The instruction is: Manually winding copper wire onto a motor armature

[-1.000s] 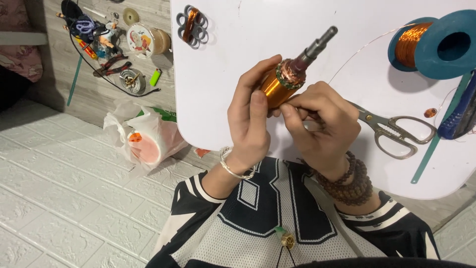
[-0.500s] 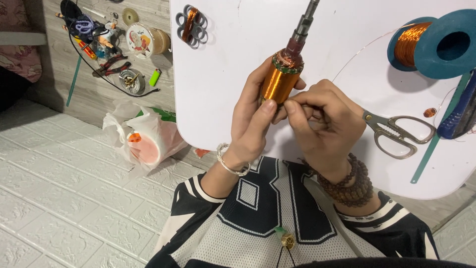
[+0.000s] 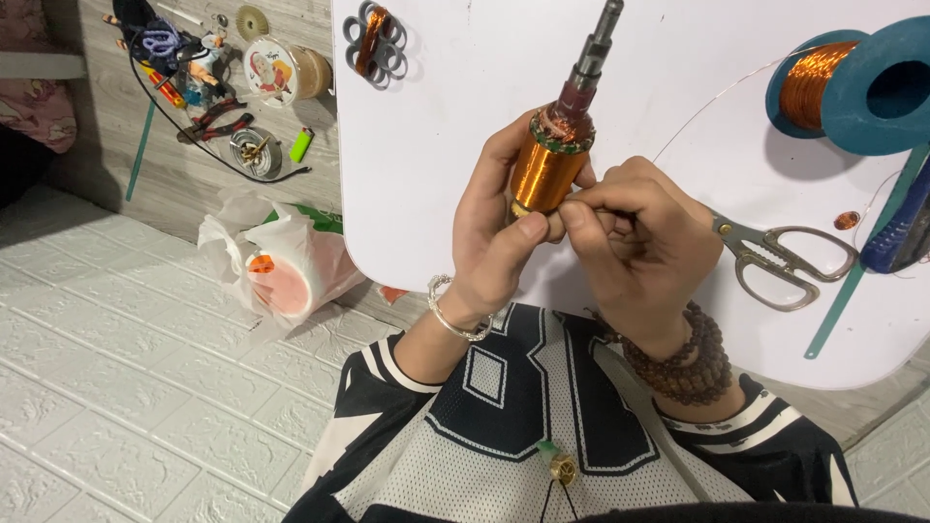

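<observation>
My left hand [image 3: 499, 232] grips a motor armature [image 3: 554, 160] wound with copper wire; its steel shaft points up and away over the white board [image 3: 455, 116]. The fingertips of my right hand [image 3: 635, 247] pinch at the armature's lower end, where a thin wire seems to be held, too fine to make out. A thin copper wire runs across the board toward a teal spool of copper wire [image 3: 852, 82] at the upper right.
Scissors [image 3: 775, 261] lie on the board just right of my right hand. A small copper coil on a grey holder [image 3: 376, 44] sits at the board's top left. A plastic bag [image 3: 281, 261] and scattered tools [image 3: 223, 87] lie on the floor to the left.
The armature has swung from tilted right to nearly upright, its shaft now pointing up. My right hand's fingers have moved in to its lower end.
</observation>
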